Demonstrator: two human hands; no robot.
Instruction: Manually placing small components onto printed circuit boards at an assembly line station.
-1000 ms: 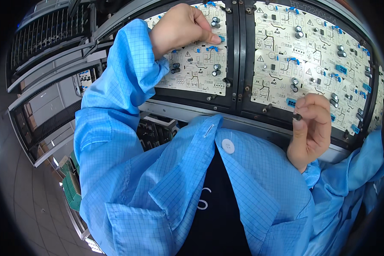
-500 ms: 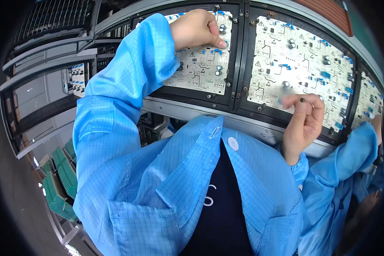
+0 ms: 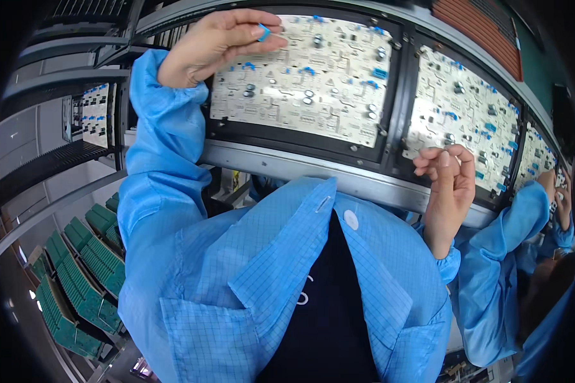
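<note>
My left hand is over the upper left corner of a white circuit board. Its thumb and fingers pinch a small blue electronic component. Dark round capacitors and blue parts stand on this board. At the lower left edge of a second circuit board hovers my right hand, palm up and fingers curled together near the thumb. Whatever those fingers may hold is too small or hidden to make out.
Black frames surround the boards along a metal rail. At the right, a co-worker's blue sleeve and hands reach to a third board. Green slotted racks stand lower left, and a dark shelf frame rises at the left.
My left hand has come off the board surface and moved left, now showing a blue component in its fingers. The view has shifted, and the boards appear farther right. My right hand's fingers have drawn together.
</note>
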